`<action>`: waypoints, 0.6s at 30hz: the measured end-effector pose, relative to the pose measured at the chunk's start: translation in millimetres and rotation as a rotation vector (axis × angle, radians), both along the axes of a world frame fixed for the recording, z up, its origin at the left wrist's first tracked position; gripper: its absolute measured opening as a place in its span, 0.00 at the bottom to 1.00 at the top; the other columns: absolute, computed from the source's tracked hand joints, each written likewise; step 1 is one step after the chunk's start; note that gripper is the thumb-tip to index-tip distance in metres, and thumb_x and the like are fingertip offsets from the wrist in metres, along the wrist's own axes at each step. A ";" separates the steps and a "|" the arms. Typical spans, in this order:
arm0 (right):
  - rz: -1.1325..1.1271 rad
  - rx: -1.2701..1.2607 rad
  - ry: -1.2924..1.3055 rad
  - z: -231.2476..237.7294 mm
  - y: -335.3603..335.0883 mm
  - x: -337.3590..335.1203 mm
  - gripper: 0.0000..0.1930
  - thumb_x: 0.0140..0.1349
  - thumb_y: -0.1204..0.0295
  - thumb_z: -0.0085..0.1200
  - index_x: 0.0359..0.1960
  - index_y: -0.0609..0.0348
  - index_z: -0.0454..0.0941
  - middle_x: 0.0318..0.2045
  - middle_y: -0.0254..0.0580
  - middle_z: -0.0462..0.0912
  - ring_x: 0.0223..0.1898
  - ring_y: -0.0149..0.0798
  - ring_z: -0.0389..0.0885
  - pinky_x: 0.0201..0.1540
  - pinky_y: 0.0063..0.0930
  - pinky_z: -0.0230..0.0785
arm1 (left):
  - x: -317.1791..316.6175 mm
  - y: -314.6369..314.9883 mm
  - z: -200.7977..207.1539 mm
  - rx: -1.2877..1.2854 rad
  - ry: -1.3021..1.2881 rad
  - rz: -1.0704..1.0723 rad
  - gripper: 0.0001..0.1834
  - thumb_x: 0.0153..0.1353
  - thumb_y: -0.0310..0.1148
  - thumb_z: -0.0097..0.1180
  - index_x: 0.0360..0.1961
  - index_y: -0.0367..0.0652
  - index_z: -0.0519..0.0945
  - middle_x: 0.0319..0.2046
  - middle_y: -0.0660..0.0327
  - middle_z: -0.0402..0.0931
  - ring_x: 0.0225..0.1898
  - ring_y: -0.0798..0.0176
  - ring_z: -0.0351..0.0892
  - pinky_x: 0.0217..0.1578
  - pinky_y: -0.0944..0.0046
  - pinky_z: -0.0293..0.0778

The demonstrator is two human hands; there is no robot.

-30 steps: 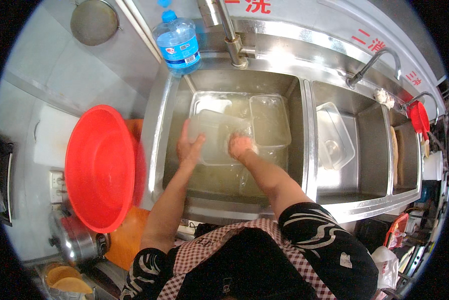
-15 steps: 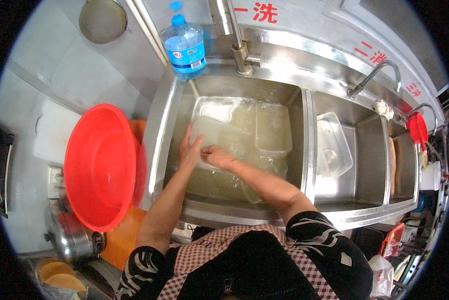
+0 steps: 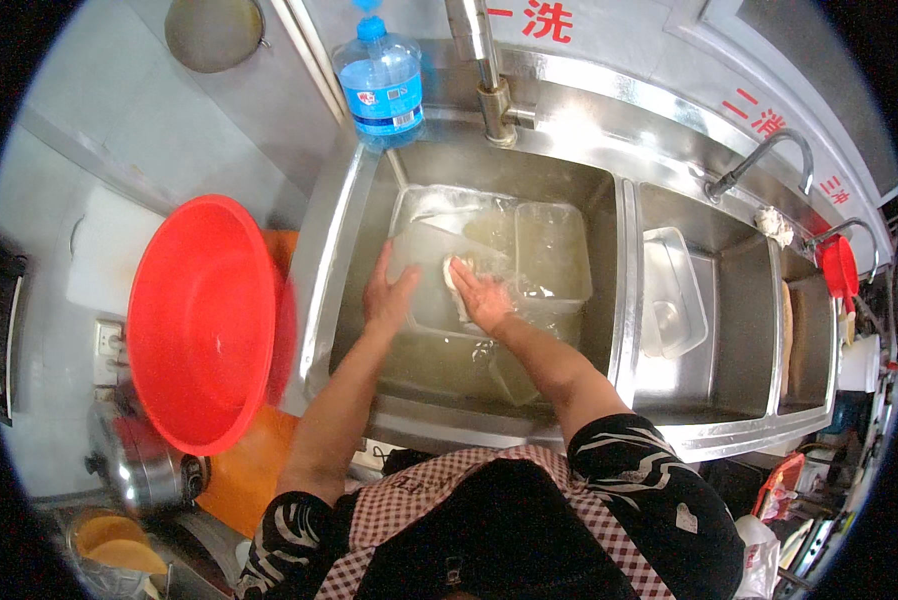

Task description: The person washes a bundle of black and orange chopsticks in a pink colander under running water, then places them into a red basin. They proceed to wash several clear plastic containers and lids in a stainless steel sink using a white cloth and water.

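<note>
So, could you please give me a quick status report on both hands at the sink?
Left hand flat on clear plastic container. Right hand presses pale cloth onto it. Second clear container alongside.

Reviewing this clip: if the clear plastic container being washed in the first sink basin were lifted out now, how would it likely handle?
The clear rectangular plastic container sits in cloudy water, so it is probably slippery. It looks thin-walled, so likely light, though any water inside would add weight. The left hand steadies it while the right hand presses a pale cloth on it, suggesting it slides if unbraced.
</note>
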State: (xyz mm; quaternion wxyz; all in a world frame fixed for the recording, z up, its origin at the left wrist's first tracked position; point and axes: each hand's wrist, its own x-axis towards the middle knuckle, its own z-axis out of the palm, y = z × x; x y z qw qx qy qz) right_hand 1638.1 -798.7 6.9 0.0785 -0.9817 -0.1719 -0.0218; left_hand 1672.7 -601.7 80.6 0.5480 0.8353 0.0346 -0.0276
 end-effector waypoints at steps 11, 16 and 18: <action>-0.219 -0.095 0.428 -32.7 6.8 12.4 0.20 0.59 0.69 0.40 0.49 0.65 0.74 0.50 0.59 0.75 0.41 0.51 0.81 0.42 0.42 0.72 | -17.1 -9.3 28.0 0.164 -0.166 -0.066 0.40 0.43 0.47 0.62 0.61 0.54 0.66 0.50 0.47 0.72 0.49 0.50 0.74 0.48 0.57 0.69; 0.077 -0.194 0.762 -18.3 -33.4 21.9 0.14 0.52 0.66 0.46 0.33 0.57 0.83 0.39 0.52 0.81 0.42 0.53 0.79 0.44 0.42 0.70 | -1.2 2.8 24.6 0.080 0.100 0.044 0.42 0.43 0.51 0.59 0.61 0.50 0.65 0.53 0.46 0.70 0.52 0.48 0.71 0.52 0.56 0.66; -0.022 -0.119 0.709 33.0 -50.2 -4.8 0.15 0.51 0.65 0.48 0.36 0.57 0.82 0.41 0.51 0.81 0.43 0.52 0.79 0.44 0.41 0.71 | -1.5 13.4 23.0 0.050 0.154 0.079 0.43 0.43 0.52 0.58 0.61 0.46 0.64 0.54 0.47 0.69 0.53 0.48 0.70 0.53 0.57 0.65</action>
